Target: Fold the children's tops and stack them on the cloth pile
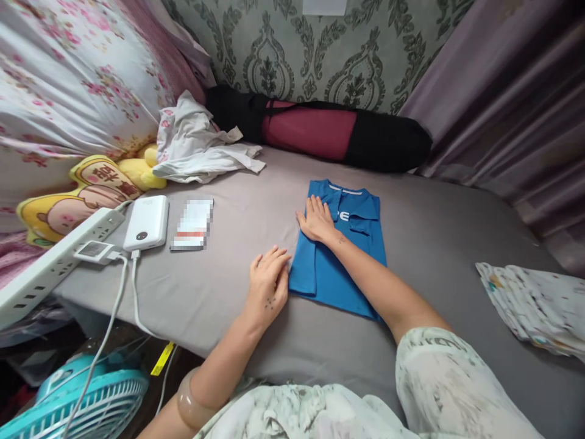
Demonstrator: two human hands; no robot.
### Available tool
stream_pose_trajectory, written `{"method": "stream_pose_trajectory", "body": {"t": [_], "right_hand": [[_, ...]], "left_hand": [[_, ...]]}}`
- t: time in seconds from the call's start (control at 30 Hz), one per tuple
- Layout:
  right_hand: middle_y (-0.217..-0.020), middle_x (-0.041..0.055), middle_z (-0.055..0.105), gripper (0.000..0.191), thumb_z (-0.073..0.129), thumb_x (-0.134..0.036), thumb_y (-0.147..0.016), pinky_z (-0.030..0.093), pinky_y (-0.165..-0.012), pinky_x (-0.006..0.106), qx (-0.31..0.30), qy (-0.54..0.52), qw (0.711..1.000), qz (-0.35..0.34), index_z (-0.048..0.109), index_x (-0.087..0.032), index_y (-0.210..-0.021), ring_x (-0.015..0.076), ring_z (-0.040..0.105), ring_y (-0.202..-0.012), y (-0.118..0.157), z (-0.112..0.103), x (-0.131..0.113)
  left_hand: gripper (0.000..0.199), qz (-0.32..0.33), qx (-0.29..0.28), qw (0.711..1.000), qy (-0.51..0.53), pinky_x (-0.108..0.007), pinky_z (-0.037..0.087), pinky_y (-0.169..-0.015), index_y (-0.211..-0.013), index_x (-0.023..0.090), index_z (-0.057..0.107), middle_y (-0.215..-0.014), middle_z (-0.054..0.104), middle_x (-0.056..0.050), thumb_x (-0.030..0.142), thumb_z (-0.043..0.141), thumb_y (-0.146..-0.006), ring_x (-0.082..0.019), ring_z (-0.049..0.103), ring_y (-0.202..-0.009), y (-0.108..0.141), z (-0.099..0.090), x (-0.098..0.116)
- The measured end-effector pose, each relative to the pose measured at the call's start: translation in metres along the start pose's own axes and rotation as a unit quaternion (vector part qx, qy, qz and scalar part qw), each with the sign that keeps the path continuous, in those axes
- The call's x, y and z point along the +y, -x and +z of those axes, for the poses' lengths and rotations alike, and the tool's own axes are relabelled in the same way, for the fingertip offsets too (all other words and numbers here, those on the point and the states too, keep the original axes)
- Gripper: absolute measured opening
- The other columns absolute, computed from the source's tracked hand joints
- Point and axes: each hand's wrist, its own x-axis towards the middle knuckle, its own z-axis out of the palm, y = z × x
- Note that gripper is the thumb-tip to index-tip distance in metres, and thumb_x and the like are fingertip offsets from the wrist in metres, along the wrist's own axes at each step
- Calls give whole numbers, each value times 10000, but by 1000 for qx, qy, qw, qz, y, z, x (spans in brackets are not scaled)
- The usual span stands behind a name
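Observation:
A blue shirt (342, 268) lies face up on the grey bed sheet, its sides and sleeves folded inward over the front. White letters show in part on its chest. My right hand (316, 218) rests flat on the upper left of the shirt, fingers spread, and its forearm crosses over the cloth. Just left of the shirt's lower left edge is my left hand (269, 280), palm down near the sheet, its fingers loosely extended and holding nothing that I can see. Whether its fingertips touch the shirt's edge I cannot tell.
A black and maroon long bag (311, 129) lies along the wall. Crumpled white clothes (196, 143), yellow plush toys (86, 198), a white power bank (146, 222), a blurred phone-like object (192, 224) and a power strip (59, 262) are left. Folded patterned cloth (534, 305) lies right; a turquoise fan (91, 396) stands below.

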Motion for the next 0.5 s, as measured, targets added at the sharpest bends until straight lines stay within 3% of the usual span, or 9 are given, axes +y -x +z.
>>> {"method": "stream_pose_trajectory", "body": {"t": [0.13,0.27,0.5], "right_hand": [[-1615,166,126,705,179,-474,-998,40,-1203,422,0,-4,1000,-10,209,-10,-1527,256,61,-1496,3,-5,1],[-1619,158,110,704,169,-476,-998,-10,-1201,441,24,13,998,-60,205,-14,-1528,254,29,-1498,28,-9,-13],[-1616,156,128,724,166,-495,-993,14,-1203,429,-8,13,998,-69,212,-8,-1527,254,44,-1498,55,5,-26]], "left_hand": [[282,-24,14,1000,1,-481,321,-1108,-1104,221,631,-1235,673,-80,179,394,-957,-220,519,-1294,0,-1,0],[278,-29,19,999,0,-477,314,-1111,-1095,216,628,-1229,674,-80,166,397,-948,-220,522,-1291,0,-1,0],[293,-37,5,999,3,-496,292,-1122,-1108,207,630,-1233,668,-91,158,399,-935,-232,509,-1302,-1,-2,1]]}}
